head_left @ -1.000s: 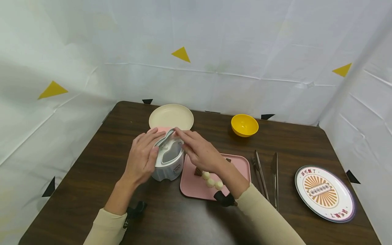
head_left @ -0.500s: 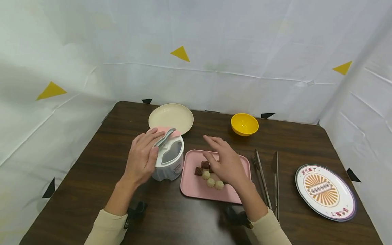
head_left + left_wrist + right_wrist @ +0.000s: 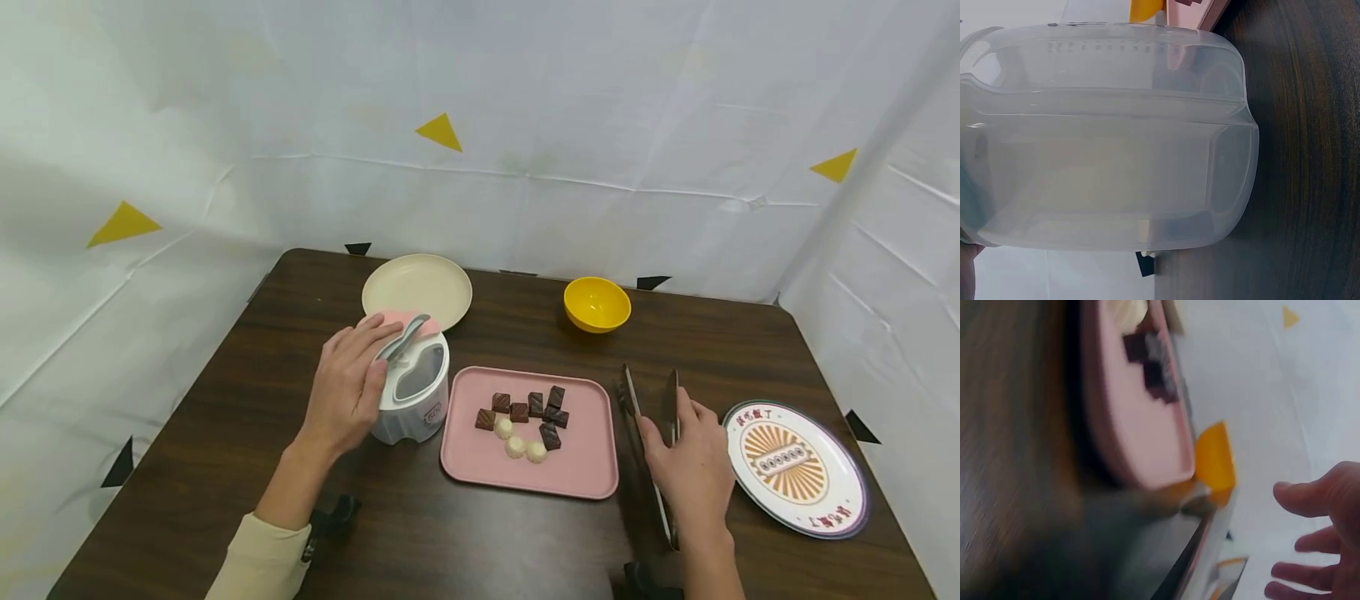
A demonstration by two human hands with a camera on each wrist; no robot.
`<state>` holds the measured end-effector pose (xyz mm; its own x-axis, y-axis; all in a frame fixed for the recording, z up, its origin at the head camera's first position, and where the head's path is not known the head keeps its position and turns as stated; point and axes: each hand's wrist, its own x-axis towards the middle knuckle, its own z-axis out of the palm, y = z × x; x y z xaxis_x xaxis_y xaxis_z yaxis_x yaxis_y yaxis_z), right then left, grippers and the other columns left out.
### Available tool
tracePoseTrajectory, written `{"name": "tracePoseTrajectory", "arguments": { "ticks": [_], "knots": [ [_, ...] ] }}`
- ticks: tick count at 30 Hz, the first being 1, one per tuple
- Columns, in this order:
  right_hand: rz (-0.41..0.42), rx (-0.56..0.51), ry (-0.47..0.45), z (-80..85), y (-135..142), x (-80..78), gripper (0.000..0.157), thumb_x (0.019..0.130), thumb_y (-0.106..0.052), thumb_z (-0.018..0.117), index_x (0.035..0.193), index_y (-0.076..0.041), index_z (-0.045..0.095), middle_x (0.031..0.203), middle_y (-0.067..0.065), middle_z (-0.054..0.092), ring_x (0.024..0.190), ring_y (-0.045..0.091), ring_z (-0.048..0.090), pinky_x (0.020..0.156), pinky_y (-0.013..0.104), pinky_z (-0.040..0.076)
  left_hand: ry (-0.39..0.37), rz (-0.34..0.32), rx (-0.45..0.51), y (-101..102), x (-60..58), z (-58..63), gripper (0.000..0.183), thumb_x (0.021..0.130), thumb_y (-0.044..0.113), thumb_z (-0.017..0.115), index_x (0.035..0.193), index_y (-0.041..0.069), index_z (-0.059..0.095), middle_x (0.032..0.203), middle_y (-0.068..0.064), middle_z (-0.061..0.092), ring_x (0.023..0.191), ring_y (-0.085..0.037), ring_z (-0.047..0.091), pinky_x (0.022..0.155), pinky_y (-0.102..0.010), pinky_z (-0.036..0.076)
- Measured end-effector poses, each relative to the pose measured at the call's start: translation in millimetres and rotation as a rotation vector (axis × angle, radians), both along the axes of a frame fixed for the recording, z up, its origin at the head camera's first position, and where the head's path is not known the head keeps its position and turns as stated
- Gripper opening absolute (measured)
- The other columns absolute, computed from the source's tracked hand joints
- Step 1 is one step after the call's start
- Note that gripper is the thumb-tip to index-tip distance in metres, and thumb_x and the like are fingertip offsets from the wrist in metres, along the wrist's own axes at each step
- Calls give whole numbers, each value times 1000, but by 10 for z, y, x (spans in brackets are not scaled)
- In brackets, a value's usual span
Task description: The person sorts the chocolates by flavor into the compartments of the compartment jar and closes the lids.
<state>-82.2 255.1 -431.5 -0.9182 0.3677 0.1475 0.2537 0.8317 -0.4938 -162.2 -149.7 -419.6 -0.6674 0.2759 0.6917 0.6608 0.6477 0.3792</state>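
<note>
My left hand [image 3: 348, 387] rests on the white lid of a translucent plastic storage container [image 3: 412, 417], its fingers along the top and thumb on the near side. A grey spoon [image 3: 405, 337] lies on this lid beside a pink part. In the left wrist view the container's clear wall [image 3: 1097, 169] fills most of the picture. My right hand [image 3: 693, 467] hovers over metal tongs [image 3: 632, 392], whose two arms stand spread. Thumb and fingers are apart with nothing held; the right wrist view shows the fingers [image 3: 1304, 572] extended and the tongs blurred below.
A pink tray [image 3: 480, 467] with several dark, brown and cream chocolates [image 3: 536, 404] lies between the container and tongs. A cream plate [image 3: 420, 283] and yellow bowl [image 3: 597, 306] stand at the back. A patterned white plate [image 3: 795, 467] is at the right.
My right hand has left the container's lid and swung right across the tray to the tongs. My left hand has stayed on the lid.
</note>
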Motion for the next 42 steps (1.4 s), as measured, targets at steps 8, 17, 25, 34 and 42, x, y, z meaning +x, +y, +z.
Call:
{"name": "tracePoseTrajectory", "arguments": {
  "ticks": [8,17,25,34,42],
  "knots": [
    [-21,-2,-171,-193,161,96,88,90,-51,62,150,5,29,140,34,39,124,53,41,88,67,39,2,7,6,-5,3,-9,49,99,31,33,128,7,65,133,-7,62,133,-28,46,107,-58,25],
    [-20,7,-264,-278,145,122,96,85,-58,65,147,8,32,126,34,50,105,55,53,74,65,45,1,6,7,1,11,8,48,99,29,34,127,7,65,133,-7,62,133,-29,46,107,-58,25],
    [-64,11,-213,-297,150,114,94,79,-56,73,142,7,43,119,34,57,94,55,57,63,61,47,-7,2,11,-1,13,-1,49,100,30,32,128,7,64,133,-7,62,133,-28,46,107,-59,24],
    [-78,0,-201,-291,210,132,81,81,-49,73,139,2,50,119,37,57,94,58,58,63,63,46,-2,2,16,1,15,-4,48,100,30,34,128,7,65,132,-7,62,133,-28,46,108,-57,24],
    [-78,-44,-232,-322,271,142,74,87,-44,66,143,0,45,105,23,69,100,56,57,71,63,44,-6,6,22,4,8,-11,47,99,29,35,128,7,64,132,-7,62,133,-29,46,107,-58,24]
  ]
}}
